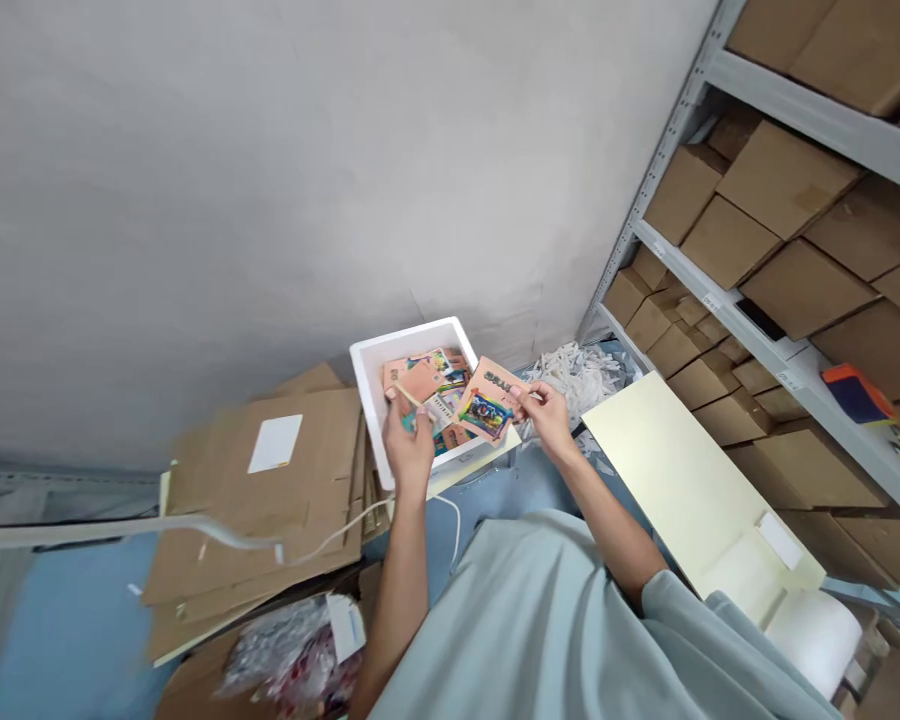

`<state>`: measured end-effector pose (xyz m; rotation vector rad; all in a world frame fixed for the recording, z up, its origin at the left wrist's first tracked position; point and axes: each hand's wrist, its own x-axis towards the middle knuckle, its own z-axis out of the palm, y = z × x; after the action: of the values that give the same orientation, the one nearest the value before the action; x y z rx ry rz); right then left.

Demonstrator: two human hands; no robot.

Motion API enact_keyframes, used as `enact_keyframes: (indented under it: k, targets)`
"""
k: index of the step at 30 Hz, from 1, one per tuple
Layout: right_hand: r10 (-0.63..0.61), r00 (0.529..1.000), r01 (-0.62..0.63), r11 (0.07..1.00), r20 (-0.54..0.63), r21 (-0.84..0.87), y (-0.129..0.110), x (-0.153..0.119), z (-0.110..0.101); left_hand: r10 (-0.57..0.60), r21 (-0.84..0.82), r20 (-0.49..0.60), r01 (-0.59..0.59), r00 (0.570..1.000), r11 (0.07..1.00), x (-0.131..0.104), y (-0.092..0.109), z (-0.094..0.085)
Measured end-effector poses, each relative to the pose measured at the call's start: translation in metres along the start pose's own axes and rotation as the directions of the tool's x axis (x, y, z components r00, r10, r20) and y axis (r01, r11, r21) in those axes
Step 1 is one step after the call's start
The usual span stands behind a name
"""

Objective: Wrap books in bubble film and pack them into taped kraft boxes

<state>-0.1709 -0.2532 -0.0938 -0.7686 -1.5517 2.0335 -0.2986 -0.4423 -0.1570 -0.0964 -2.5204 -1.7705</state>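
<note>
A salmon-coloured booklet (486, 405) with a colourful picture on its cover is pinched by its right edge in my right hand (544, 415). It is tilted at the right rim of a white bin (382, 455). My left hand (411, 445) is over the bin's near left part, its thumb and fingers closed on another salmon booklet (422, 380). Inside the bin lie several more picture-covered booklets (454, 440), overlapping at different angles. My hands partly hide the ones beneath.
Flattened cardboard (315, 470) is stacked on the left, above plastic-wrapped goods (292, 650). A white cable (337, 540) runs before the bin. To the right are a pale yellow board (690, 470), a heap of white scraps (574, 372) and shelves of cardboard boxes (787, 190). A wall stands behind.
</note>
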Motion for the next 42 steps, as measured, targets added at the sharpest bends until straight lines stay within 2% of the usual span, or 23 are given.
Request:
enact_keyframes:
  k: [2,3,5,8,10,11,14,16,18,21,24,28,32,34,36,39,40,42]
  targets:
    - [-0.024,1.000,0.024,1.000,-0.010,0.019,-0.016,-0.009,-0.041,0.048,-0.162,0.174,-0.020,0.984,0.987,-0.023,0.031,0.028]
    - [-0.036,0.999,0.037,0.999,-0.028,0.033,-0.023,-0.014,-0.063,0.060,-0.227,0.287,0.007,0.956,0.974,-0.036,0.048,0.045]
    - [-0.060,0.995,0.066,0.996,-0.084,0.068,-0.037,-0.022,-0.111,0.079,-0.282,0.496,0.074,0.865,0.957,-0.065,0.081,0.082]
    - [-0.088,0.971,0.114,0.988,-0.220,0.105,-0.052,-0.036,-0.188,0.097,-0.267,0.717,0.144,0.691,0.953,-0.109,0.120,0.146]
    - [-0.102,0.936,0.149,0.982,-0.336,0.117,-0.060,-0.050,-0.241,0.091,-0.241,0.806,0.183,0.585,0.953,-0.141,0.140,0.194]
    - [-0.110,0.913,0.168,0.979,-0.393,0.118,-0.062,-0.059,-0.267,0.086,-0.230,0.833,0.202,0.546,0.952,-0.158,0.149,0.218]
    - [-0.119,0.829,0.207,0.973,-0.547,0.101,-0.063,-0.095,-0.338,0.086,-0.218,0.883,0.241,0.461,0.946,-0.213,0.172,0.284]
    - [-0.103,0.767,0.196,0.978,-0.634,0.079,-0.059,-0.122,-0.374,0.105,-0.219,0.910,0.250,0.402,0.943,-0.249,0.185,0.318]
    - [-0.075,0.709,0.165,0.984,-0.701,0.063,-0.052,-0.147,-0.399,0.123,-0.214,0.936,0.254,0.331,0.943,-0.281,0.196,0.342]
    - [-0.058,0.618,0.155,0.987,-0.784,0.049,-0.042,-0.171,-0.418,0.133,-0.183,0.969,0.242,0.209,0.953,-0.315,0.208,0.365]
    - [-0.071,0.497,0.189,0.981,-0.865,0.029,-0.039,-0.179,-0.424,0.144,-0.161,0.985,0.205,0.098,0.965,-0.334,0.214,0.379]
    - [-0.098,0.378,0.212,0.977,-0.921,-0.017,-0.043,-0.176,-0.424,0.184,-0.176,0.983,0.182,-0.025,0.967,-0.343,0.223,0.391]
    - [-0.149,0.274,0.188,0.977,-0.950,-0.099,-0.046,-0.165,-0.422,0.190,-0.165,0.976,0.209,-0.105,0.964,-0.340,0.236,0.400]
    - [-0.201,0.220,0.128,0.976,-0.954,-0.176,-0.048,-0.156,-0.418,0.194,-0.161,0.972,0.226,-0.131,0.961,-0.335,0.243,0.402]
    - [-0.282,0.199,0.057,0.959,-0.938,-0.276,-0.053,-0.144,-0.410,0.212,-0.174,0.967,0.238,-0.141,0.955,-0.327,0.247,0.402]
    - [-0.378,0.254,0.018,0.922,-0.890,-0.386,-0.063,-0.117,-0.391,0.263,-0.229,0.957,0.241,-0.120,0.943,-0.317,0.251,0.398]
    - [-0.388,0.274,0.025,0.918,-0.880,-0.396,-0.067,-0.107,-0.384,0.287,-0.257,0.953,0.236,-0.101,0.937,-0.314,0.252,0.396]
    - [-0.372,0.282,0.045,0.926,-0.884,-0.375,-0.073,-0.087,-0.373,0.346,-0.328,0.936,0.209,-0.058,0.921,-0.309,0.253,0.389]
